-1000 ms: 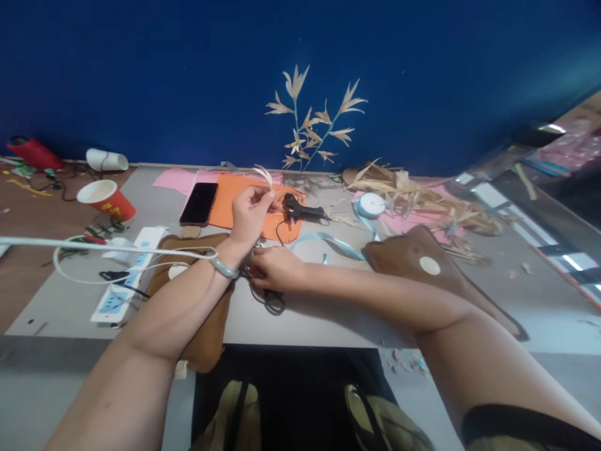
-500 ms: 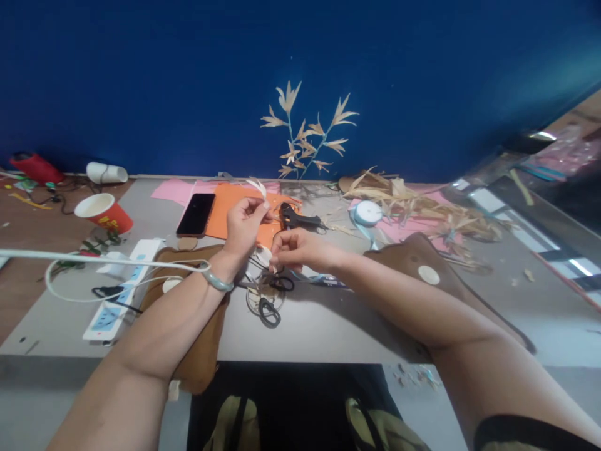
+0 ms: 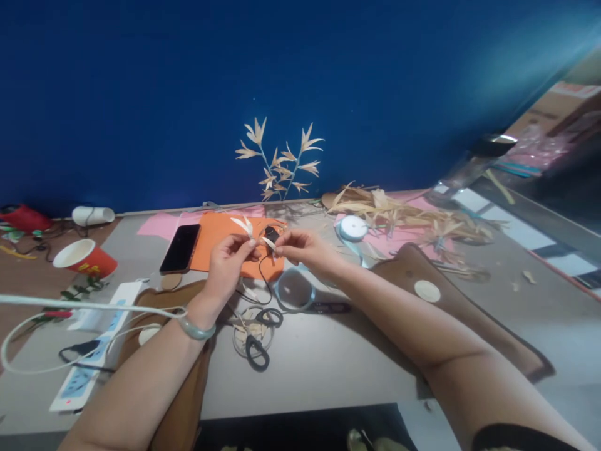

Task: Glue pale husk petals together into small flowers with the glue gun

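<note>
**Two pale petal pieces, one in each hand, almost touching mid-frame**

So the main thing here is a small, pale cream bundle of slim, pointed petals point(image 3: 243, 225), just left of the centre of the frame. The left hand point(image 3: 231, 255) has its base pinched between thumb and fingers, tips fanning up and to the left. Right next to it, the right hand point(image 3: 304, 249) is pinching a single narrow cream petal strip point(image 3: 268, 243), its free end pointing at the bundle. Can't really tell if the two pieces touch.

Both hands are up over a flat orange sheet point(image 3: 217, 223), with a black smartphone point(image 3: 181, 248) lying on its left side. A black corded tool point(image 3: 272, 233) peeks out behind the right hand, mostly hidden.

Below the hands, lower centre, there's a pair of black-handled scissors point(image 3: 257, 354) on the grey worktop point(image 3: 291, 382). Right of centre sits a white-faced roll of light blue ribbon point(image 3: 353, 228), with a messy pile of dry, straw-coloured husks point(image 3: 389, 210) beyond it.

Upper middle, a blue-stemmed branch with straw-coloured flowers point(image 3: 295, 168) stands out against the dark blue wall point(image 3: 141, 94). Over at the left, a red paper cup point(image 3: 99, 263) leans over, and a long white power strip point(image 3: 89, 374) lies lower left.
</note>
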Available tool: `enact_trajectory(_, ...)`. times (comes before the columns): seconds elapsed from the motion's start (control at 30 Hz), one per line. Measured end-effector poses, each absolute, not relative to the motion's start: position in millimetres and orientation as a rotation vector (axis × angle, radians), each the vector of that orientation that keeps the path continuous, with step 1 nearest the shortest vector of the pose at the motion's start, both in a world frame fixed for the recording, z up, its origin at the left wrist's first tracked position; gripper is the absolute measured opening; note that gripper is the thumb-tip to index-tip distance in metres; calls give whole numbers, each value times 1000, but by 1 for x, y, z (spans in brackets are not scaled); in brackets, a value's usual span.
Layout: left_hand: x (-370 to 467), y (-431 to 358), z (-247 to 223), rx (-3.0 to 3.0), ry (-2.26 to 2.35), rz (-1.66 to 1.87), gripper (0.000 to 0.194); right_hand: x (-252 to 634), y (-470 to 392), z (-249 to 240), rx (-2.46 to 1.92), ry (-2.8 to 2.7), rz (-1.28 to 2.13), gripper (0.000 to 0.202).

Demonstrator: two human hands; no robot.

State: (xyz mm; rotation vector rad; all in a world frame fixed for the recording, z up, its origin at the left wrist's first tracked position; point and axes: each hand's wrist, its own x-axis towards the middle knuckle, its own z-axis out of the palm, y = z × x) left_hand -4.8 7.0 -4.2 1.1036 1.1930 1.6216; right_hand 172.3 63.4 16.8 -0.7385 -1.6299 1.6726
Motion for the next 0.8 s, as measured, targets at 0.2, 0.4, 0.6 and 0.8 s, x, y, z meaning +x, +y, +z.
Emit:
enact_trajectory(0.2,5,2,-4,1098,1221,1571,22,169,65,14,-756,-1449,1708,24)
enact_trajectory(0.4,14,-5,-3,1096,1205,1533,23,167,59,14,-797,-1369,1701,21)
enact_trajectory(0.6,14,-6,-3,1145,1159,1516,19,169,52,22,-786,-1357,1636,22)
enact_trajectory(0.8,17,-9,1,1116,1184,1486,22,170,47,25,-782,-1382,1568,21)
